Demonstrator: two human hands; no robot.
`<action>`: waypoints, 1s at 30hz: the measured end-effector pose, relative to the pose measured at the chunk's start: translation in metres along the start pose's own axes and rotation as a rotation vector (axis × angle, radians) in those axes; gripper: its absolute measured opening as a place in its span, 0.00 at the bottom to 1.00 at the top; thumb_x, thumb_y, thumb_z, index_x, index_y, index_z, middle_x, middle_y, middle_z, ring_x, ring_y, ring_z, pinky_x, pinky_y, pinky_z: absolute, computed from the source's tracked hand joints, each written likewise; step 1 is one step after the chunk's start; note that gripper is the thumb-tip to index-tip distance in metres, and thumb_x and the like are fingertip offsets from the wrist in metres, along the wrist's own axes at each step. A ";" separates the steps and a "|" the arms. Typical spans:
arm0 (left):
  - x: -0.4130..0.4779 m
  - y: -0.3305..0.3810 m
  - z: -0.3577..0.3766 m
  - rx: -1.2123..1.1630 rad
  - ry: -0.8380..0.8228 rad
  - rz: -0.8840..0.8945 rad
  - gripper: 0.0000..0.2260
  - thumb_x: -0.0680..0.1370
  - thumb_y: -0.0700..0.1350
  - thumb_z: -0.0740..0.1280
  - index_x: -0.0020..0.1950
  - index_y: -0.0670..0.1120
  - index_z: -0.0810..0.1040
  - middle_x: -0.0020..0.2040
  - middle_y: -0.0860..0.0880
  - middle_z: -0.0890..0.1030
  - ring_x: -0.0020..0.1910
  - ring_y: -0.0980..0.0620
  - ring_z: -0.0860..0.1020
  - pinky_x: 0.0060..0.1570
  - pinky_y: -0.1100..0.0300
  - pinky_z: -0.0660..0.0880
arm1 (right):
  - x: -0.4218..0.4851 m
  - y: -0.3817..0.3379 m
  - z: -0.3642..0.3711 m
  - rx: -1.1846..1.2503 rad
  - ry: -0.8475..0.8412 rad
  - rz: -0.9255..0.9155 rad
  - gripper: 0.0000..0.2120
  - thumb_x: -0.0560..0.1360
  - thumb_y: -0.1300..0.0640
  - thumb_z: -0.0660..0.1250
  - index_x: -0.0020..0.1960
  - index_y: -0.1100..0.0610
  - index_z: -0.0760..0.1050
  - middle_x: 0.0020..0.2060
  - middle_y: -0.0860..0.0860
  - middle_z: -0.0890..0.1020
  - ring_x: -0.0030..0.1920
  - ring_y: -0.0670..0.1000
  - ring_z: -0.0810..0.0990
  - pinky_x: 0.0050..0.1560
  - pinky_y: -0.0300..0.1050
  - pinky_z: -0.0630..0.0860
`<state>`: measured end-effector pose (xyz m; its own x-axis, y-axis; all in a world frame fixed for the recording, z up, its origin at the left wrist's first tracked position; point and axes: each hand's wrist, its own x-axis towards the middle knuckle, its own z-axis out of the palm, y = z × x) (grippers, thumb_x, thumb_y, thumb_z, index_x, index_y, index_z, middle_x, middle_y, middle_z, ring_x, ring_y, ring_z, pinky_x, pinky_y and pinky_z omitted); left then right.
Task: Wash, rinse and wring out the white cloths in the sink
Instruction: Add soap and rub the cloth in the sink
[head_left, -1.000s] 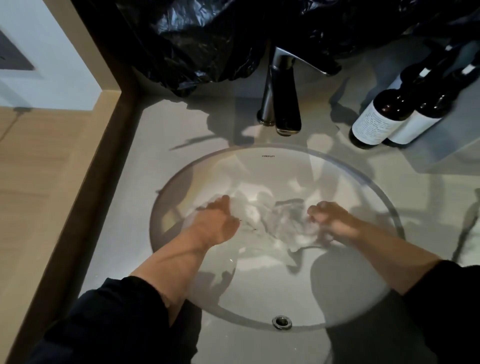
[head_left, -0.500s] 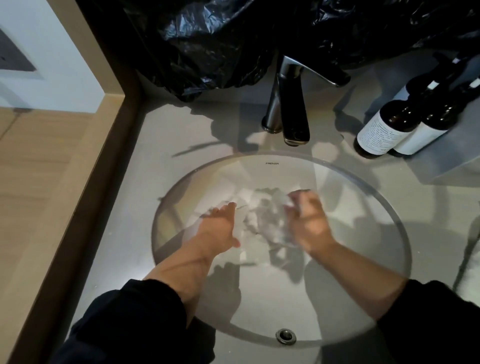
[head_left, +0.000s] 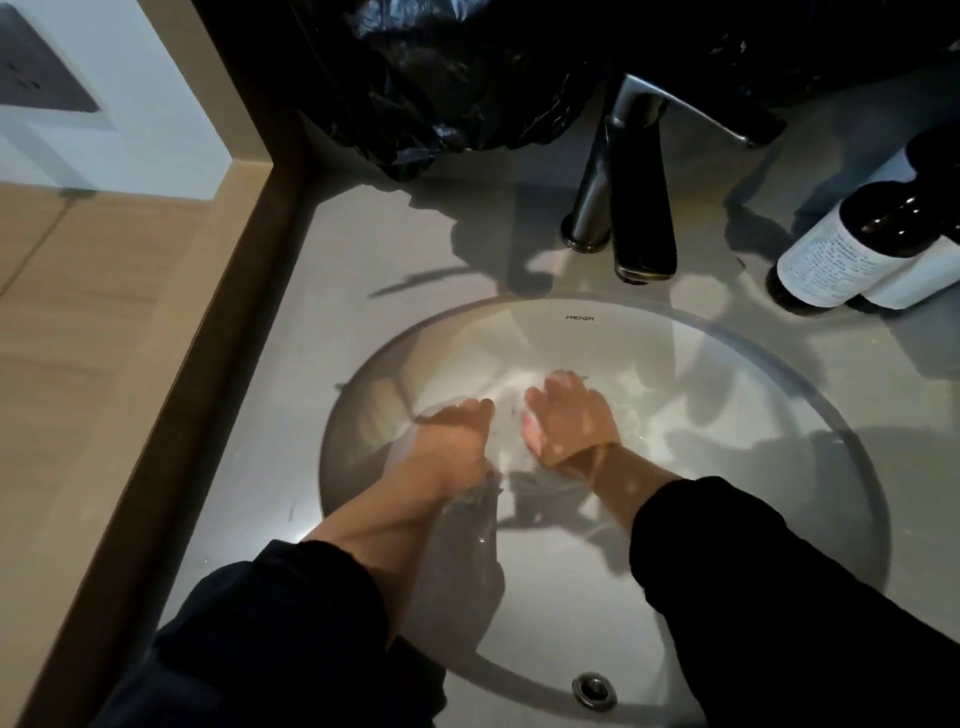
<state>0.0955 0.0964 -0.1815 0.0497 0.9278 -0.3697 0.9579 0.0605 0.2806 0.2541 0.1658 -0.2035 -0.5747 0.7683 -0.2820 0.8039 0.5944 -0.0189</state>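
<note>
Both hands are down in the sink (head_left: 701, 364), close together. Left hand (head_left: 454, 441) is curled onto one end of the cloth (head_left: 506, 410), and a grey wet fold trails out from under its wrist. Right hand (head_left: 571, 421) is bent over the other end, fingers clenched into a white wad. Motion blur hides the fingertips, so the exact grip is a judgement.

Location: the cloth lies bunched in the middle of the basin, between and under the hands, below the faucet (head_left: 641, 208).

Handling, as judged: soaked, limp fabric, heavier than when dry and likely slick if soapy. It will sag and drip when lifted. It is not fragile. It is best gathered into a bundle and gripped at two opposite ends, so that it can be twisted for wringing.

Count:
- Hands: two.
- Cloths: one bunched mass. Whether it is one piece or several cannot be told.
- Sink: one.
- Faucet: one.
- Labelled bottles (head_left: 841, 249): two, on the counter (head_left: 363, 270) to the right. A dark shape behind them may be a third.
- Black bag (head_left: 467, 78): one, behind the faucet.
</note>
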 end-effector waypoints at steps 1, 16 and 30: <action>-0.002 0.002 -0.004 0.002 0.009 -0.032 0.18 0.70 0.51 0.70 0.56 0.48 0.69 0.53 0.48 0.75 0.52 0.45 0.76 0.49 0.53 0.75 | 0.000 0.001 -0.002 0.073 0.020 0.020 0.18 0.79 0.47 0.54 0.62 0.56 0.70 0.62 0.56 0.72 0.66 0.58 0.67 0.56 0.51 0.71; -0.005 0.029 -0.003 0.081 -0.018 0.065 0.34 0.77 0.64 0.59 0.77 0.47 0.55 0.75 0.46 0.59 0.73 0.44 0.60 0.70 0.51 0.60 | -0.077 0.049 -0.041 0.241 -0.380 0.248 0.33 0.78 0.36 0.53 0.76 0.54 0.53 0.77 0.53 0.52 0.76 0.56 0.52 0.70 0.63 0.55; 0.018 0.041 0.025 0.485 -0.058 0.170 0.24 0.78 0.42 0.64 0.72 0.44 0.60 0.67 0.43 0.66 0.63 0.43 0.69 0.53 0.50 0.72 | -0.046 0.036 0.012 -0.290 -0.140 0.049 0.32 0.77 0.35 0.55 0.73 0.54 0.57 0.68 0.56 0.65 0.66 0.59 0.66 0.59 0.53 0.69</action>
<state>0.1427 0.1065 -0.1994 0.2187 0.8867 -0.4074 0.9552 -0.2799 -0.0964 0.3113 0.1489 -0.2031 -0.4939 0.7692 -0.4055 0.7413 0.6163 0.2660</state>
